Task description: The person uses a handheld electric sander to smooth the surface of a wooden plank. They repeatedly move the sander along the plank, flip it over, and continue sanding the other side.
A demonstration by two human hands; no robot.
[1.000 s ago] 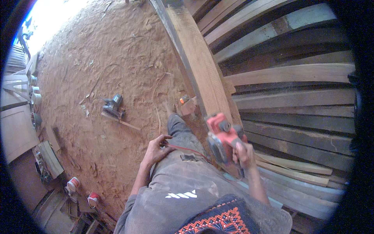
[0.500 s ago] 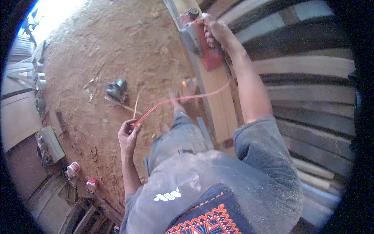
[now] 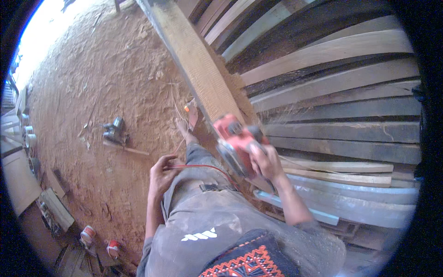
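My right hand [image 3: 267, 164] is wrapped round the rear handle of a red electric planer [image 3: 235, 138]. The planer rests on the near part of a long wooden plank [image 3: 198, 69], which runs away to the upper left. Pinched in the fingers of my left hand [image 3: 164, 171] is the red power cord [image 3: 203, 166], held off to the left at waist height. From that hand the cord curves across my body toward the planer. Part of the plank's near end is hidden under the tool and my right hand.
Stacked boards [image 3: 341, 134] fill the right side, close to the plank. A second power tool [image 3: 114, 131] lies on the dirt floor [image 3: 124, 69] to the left. Two small buckets [image 3: 87, 234] stand at the lower left. My bare foot [image 3: 193, 115] is beside the plank.
My right hand has drawn the planer back along the plank, from its far part to near my body. My left hand has moved slightly right and down, still gripping the cord. The view has shifted.
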